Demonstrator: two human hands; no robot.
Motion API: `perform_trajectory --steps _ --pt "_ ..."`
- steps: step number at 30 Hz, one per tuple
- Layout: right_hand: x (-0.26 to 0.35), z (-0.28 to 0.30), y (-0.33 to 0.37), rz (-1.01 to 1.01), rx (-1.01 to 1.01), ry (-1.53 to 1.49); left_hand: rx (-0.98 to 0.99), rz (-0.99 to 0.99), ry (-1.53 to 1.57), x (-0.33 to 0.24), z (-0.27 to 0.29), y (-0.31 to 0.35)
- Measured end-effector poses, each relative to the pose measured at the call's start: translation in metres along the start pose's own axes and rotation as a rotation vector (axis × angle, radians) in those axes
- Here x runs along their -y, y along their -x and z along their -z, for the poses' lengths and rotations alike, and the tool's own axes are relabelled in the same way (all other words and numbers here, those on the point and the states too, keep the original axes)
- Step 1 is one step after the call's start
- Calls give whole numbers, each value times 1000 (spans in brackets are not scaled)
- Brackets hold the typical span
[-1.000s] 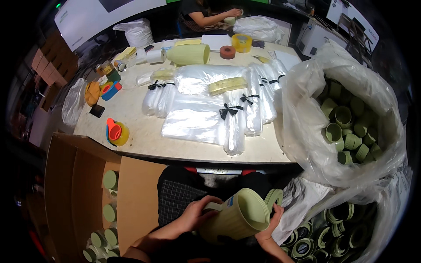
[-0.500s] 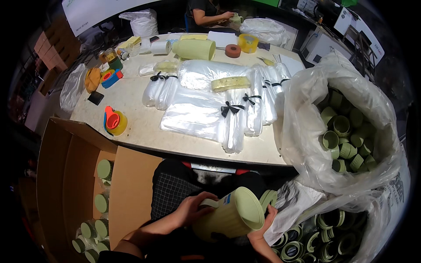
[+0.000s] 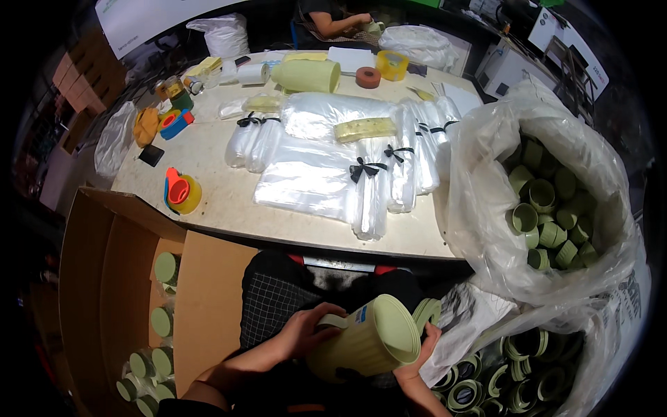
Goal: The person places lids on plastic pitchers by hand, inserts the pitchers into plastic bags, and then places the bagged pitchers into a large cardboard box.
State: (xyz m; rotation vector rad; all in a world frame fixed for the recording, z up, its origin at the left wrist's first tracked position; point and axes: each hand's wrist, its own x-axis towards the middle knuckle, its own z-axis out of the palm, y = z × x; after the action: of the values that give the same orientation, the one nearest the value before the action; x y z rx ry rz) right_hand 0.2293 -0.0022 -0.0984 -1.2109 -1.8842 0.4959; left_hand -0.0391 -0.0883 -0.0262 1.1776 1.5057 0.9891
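Note:
A pale green jug with a small blue-and-white label lies tilted over my lap, its wide round end turned up and to the right. My left hand is closed around its handle. At the right of that round end, my right hand grips a green ring-shaped lid, which stands on edge beside the jug. Part of the right fingers is hidden behind the jug and lid. Close to the right hand, an open plastic bag holds several similar green lids with dark centres.
On the table lie clear plastic bags, tape rolls and another green jug. A cardboard box at left holds several green-topped items. A large bag of green cups stands at right. Across the table sits another person.
Both hands and the jug keep nearly the same pose. The view has shifted very slightly, and the person across the table has moved a hand a little.

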Motion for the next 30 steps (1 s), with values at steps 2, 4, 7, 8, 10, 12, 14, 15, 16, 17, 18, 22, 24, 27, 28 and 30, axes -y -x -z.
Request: perform_trajectory --steps 2,4,7,8,10,12,14,15,16,17,18,22,24,27,28,30 --pt "0 0 -1 4 3 -3 -6 -2 1 1 -1 0" --pt "-1 1 0 2 16 -2 -2 -11 -1 0 0 0" --pt "0 2 0 5 9 -21 -8 -16 3 0 0 -2" --pt "0 2 0 3 10 -21 -12 -17 5 1 -1 -3" --pt "0 1 -1 -1 7 -27 -7 -26 6 0 0 -4" --pt "-1 1 -1 -12 7 -27 -4 -20 0 0 -1 -4" --pt "-1 0 0 -16 6 -23 -2 -1 -12 1 -1 -2" --pt "-1 0 0 -15 7 -16 -5 -7 -10 1 -1 -2" --pt "-2 0 0 -15 9 -9 -9 -13 -7 0 -1 -1" --pt "-3 0 1 -18 8 -3 -12 -20 -4 0 -1 -1" --pt "-4 0 2 -20 6 2 -12 -21 -3 -1 -1 -1" --pt "-2 0 1 -29 5 -5 -10 -23 -1 -1 -1 -1" --pt "0 1 0 -22 4 -8 -12 -26 3 -1 -1 -1" --pt "-1 1 1 -13 1 -16 -12 -25 9 -1 -1 -1" --pt "-2 0 1 -9 -2 -20 -8 -16 8 -1 -1 -1" --pt "-3 0 2 -2 -8 -10 -3 -12 9 -2 -1 -1"
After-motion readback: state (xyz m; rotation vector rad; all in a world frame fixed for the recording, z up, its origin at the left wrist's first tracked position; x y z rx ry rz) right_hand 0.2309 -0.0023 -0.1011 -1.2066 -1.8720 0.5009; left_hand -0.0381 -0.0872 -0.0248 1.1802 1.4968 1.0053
